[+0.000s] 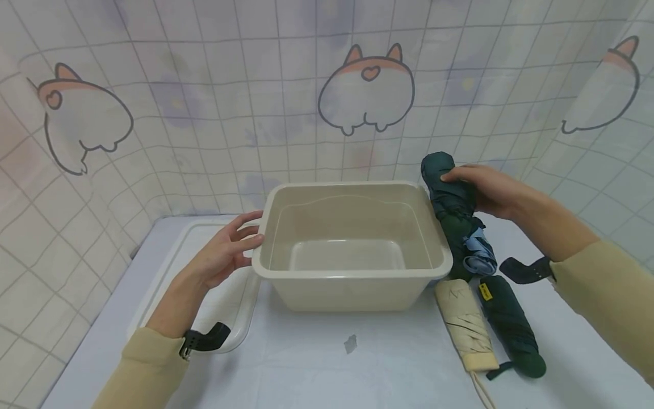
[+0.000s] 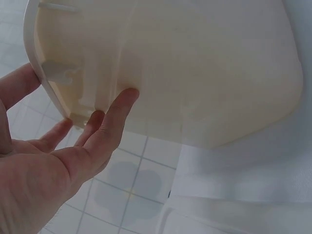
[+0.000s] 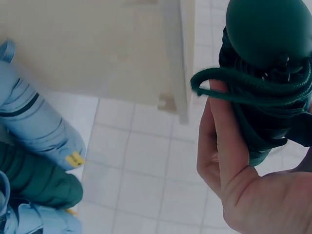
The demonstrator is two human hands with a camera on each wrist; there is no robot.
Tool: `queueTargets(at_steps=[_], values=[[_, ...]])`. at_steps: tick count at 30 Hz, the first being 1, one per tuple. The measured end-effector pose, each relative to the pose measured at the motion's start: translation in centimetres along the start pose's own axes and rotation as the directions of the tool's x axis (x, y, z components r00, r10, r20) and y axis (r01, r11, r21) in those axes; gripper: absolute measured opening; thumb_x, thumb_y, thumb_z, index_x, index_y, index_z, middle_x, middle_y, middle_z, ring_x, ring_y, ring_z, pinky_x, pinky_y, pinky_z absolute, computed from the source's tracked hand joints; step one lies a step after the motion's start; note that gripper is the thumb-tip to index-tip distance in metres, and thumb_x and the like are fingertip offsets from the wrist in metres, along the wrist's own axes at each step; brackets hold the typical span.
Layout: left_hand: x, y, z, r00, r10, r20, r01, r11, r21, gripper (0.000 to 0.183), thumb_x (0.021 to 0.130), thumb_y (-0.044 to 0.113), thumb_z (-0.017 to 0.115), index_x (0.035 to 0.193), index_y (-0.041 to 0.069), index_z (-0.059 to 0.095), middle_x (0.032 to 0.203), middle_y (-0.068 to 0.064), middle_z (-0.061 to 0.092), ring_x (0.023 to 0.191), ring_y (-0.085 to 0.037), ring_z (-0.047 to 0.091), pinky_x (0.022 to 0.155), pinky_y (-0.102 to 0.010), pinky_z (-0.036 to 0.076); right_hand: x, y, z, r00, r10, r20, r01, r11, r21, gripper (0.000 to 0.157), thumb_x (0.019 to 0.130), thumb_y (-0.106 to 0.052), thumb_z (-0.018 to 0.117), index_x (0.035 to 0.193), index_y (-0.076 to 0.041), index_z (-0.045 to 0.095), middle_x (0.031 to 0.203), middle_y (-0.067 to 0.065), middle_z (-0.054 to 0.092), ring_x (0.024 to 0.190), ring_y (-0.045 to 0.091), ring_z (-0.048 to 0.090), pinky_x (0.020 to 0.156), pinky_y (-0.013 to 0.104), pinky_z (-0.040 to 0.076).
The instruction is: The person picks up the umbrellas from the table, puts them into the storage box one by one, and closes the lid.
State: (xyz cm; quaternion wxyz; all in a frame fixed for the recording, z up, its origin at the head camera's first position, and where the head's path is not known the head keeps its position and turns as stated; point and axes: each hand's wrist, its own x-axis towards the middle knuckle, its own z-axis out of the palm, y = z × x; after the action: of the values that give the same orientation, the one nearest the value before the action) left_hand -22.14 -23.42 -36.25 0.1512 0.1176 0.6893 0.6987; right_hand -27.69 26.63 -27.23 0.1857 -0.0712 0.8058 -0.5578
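Note:
A beige plastic bin (image 1: 337,292) stands in the middle of the table, its inside bare in the head view. My left hand (image 1: 217,255) touches its left side with spread fingers; the left wrist view shows fingertips (image 2: 127,96) against the outer wall below the rim. At the bin's right rear corner my right hand (image 1: 493,190) grips a folded dark green umbrella (image 1: 447,184), raised beside the rim. In the right wrist view, its rounded end (image 3: 268,34) and cord loop (image 3: 209,75) face the camera. Below it lie a blue umbrella (image 1: 480,255), a beige umbrella (image 1: 466,324) and a dark green umbrella (image 1: 513,326).
A flat white lid (image 1: 225,318) lies on the table left of the bin, partly behind my left arm. A small grey patch (image 1: 350,343) marks the white tabletop (image 1: 317,369) in front. A grid-patterned curtain (image 1: 219,142) with cartoon animals hangs behind.

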Motion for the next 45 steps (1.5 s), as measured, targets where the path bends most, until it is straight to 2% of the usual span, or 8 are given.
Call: queueTargets(at_steps=[4, 7, 13, 18, 24, 30, 39, 45], values=[[0.1, -0.1, 0.0, 1.0, -0.001, -0.001, 0.001, 1.0, -0.005, 0.065, 0.103, 0.006, 0.06, 0.159, 0.007, 0.025, 0.146, -0.022, 0.042, 0.113, -0.023, 0.063, 0.086, -0.04, 0.058, 0.7, -1.2, 1.1, 0.999, 0.011, 0.036, -0.011, 1.0, -0.005, 0.066, 0.106, -0.035, 0.051, 0.15, 0.006, 0.024, 0.144, 0.021, 0.033, 0.124, 0.034, 0.043, 0.09, 0.029, 0.054], [0.1, -0.1, 0.1, 1.0, -0.005, 0.002, 0.005, 1.0, -0.019, 0.066, 0.103, 0.006, 0.06, 0.159, 0.007, 0.025, 0.145, -0.022, 0.043, 0.112, -0.023, 0.063, 0.085, -0.04, 0.059, 1.3, -1.9, 1.9, 0.997, 0.02, 0.072, -0.02, 1.0, -0.005, 0.068, 0.106, -0.034, 0.05, 0.152, 0.007, 0.02, 0.147, 0.023, 0.031, 0.128, 0.037, 0.04, 0.096, 0.035, 0.051], [0.1, -0.1, 0.1, 1.0, -0.005, 0.006, 0.005, 1.0, -0.026, 0.065, 0.103, 0.006, 0.06, 0.159, 0.007, 0.025, 0.143, -0.019, 0.045, 0.112, -0.023, 0.063, 0.085, -0.039, 0.059, 2.2, -3.5, 3.5, 0.991, 0.049, 0.122, -0.052, 0.998, 0.022, 0.073, 0.105, -0.031, 0.05, 0.157, 0.006, 0.014, 0.153, 0.025, 0.027, 0.135, 0.04, 0.036, 0.112, 0.053, 0.037], [0.1, 0.0, 0.1, 1.0, 0.007, 0.011, -0.007, 0.999, -0.04, 0.064, 0.103, 0.005, 0.059, 0.158, 0.007, 0.027, 0.141, -0.019, 0.046, 0.111, -0.023, 0.063, 0.084, -0.039, 0.059, 3.2, -4.7, 5.3, 0.982, 0.089, 0.168, -0.101, 0.993, 0.06, 0.08, 0.103, -0.027, 0.053, 0.16, 0.005, 0.007, 0.161, 0.026, 0.018, 0.142, 0.042, 0.029, 0.115, 0.057, 0.029], [0.0, 0.1, 0.1, 1.0, -0.007, 0.01, 0.008, 0.999, -0.032, 0.064, 0.103, 0.006, 0.06, 0.158, 0.008, 0.027, 0.142, -0.019, 0.045, 0.112, -0.022, 0.063, 0.084, -0.039, 0.059, 4.4, -5.3, 8.0, 0.973, 0.143, 0.179, -0.152, 0.988, 0.038, 0.077, 0.102, -0.025, 0.054, 0.158, 0.005, 0.012, 0.155, 0.026, 0.028, 0.136, 0.042, 0.038, 0.11, 0.056, 0.038], [0.0, 0.1, 0.1, 1.0, -0.01, 0.013, 0.01, 1.0, -0.027, 0.065, 0.104, 0.007, 0.06, 0.159, 0.009, 0.026, 0.145, -0.02, 0.043, 0.115, -0.023, 0.062, 0.085, -0.04, 0.058, 5.8, -5.1, 10.5, 0.964, 0.166, 0.208, -0.165, 0.986, -0.019, 0.07, 0.099, -0.026, 0.057, 0.153, 0.007, 0.027, 0.148, 0.025, 0.036, 0.132, 0.043, 0.044, 0.106, 0.055, 0.044], [0.1, 0.0, 0.2, 1.0, -0.016, 0.015, 0.017, 0.999, -0.045, 0.065, 0.103, 0.006, 0.06, 0.158, 0.009, 0.028, 0.141, -0.017, 0.046, 0.113, -0.022, 0.063, 0.084, -0.041, 0.059, 7.2, -5.9, 13.9, 0.949, 0.189, 0.254, -0.172, 0.981, -0.09, 0.063, 0.096, -0.026, 0.06, 0.145, 0.007, 0.039, 0.14, 0.023, 0.045, 0.125, 0.039, 0.052, 0.095, 0.052, 0.053], [0.1, 0.1, 0.2, 1.0, -0.017, 0.014, 0.017, 0.999, -0.046, 0.065, 0.103, 0.006, 0.06, 0.158, 0.009, 0.027, 0.141, -0.018, 0.045, 0.112, -0.022, 0.062, 0.085, -0.04, 0.059, 8.3, -6.5, 15.4, 0.945, 0.205, 0.254, -0.19, 0.978, -0.082, 0.066, 0.096, -0.024, 0.062, 0.148, 0.006, 0.036, 0.144, 0.021, 0.043, 0.129, 0.039, 0.05, 0.095, 0.053, 0.053]])
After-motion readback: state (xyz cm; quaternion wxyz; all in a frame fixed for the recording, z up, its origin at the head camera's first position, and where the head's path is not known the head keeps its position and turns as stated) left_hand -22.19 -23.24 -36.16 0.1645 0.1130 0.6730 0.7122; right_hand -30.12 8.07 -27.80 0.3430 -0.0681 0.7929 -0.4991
